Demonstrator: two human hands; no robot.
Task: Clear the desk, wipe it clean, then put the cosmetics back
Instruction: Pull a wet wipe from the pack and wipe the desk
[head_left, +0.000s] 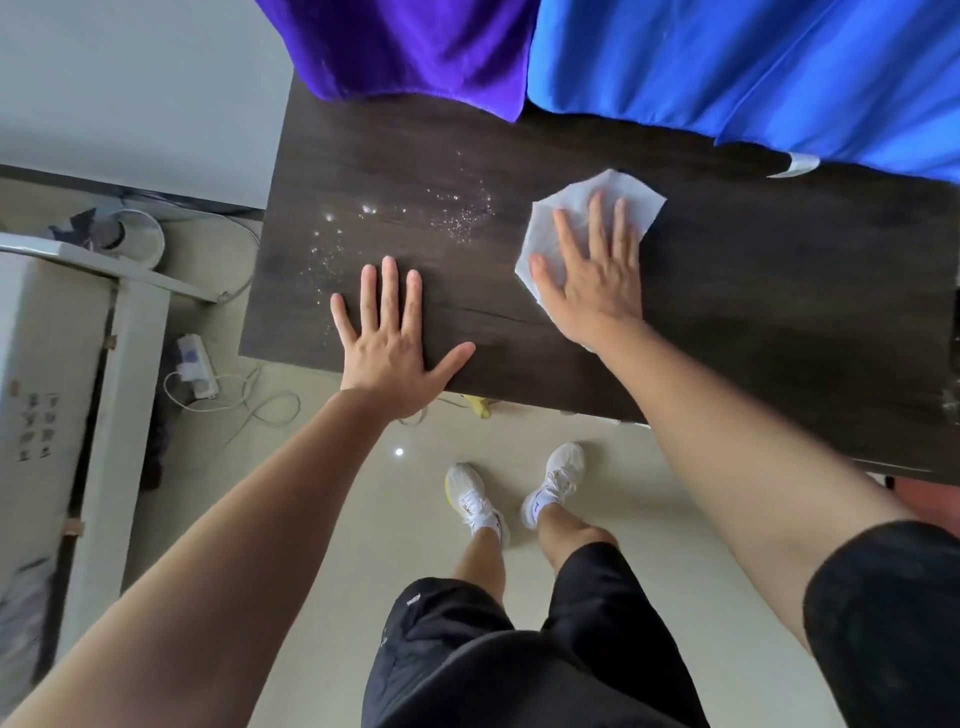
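The dark wood desk (779, 322) fills the upper middle of the head view. My right hand (592, 275) lies flat on a white wipe (571, 205), pressing it to the desk top with the fingers spread. My left hand (389, 338) rests palm down on the desk near its front edge, fingers apart, holding nothing. Water droplets (457, 213) glisten on the desk's left half, just beyond my left hand and to the left of the wipe. No cosmetics are in view.
A purple cloth (415, 52) and a blue cloth (753, 73) hang over the desk's far edge. A power strip (195, 366) with loose cables lies on the floor left of the desk, beside a white frame (130, 338). My feet stand below the front edge.
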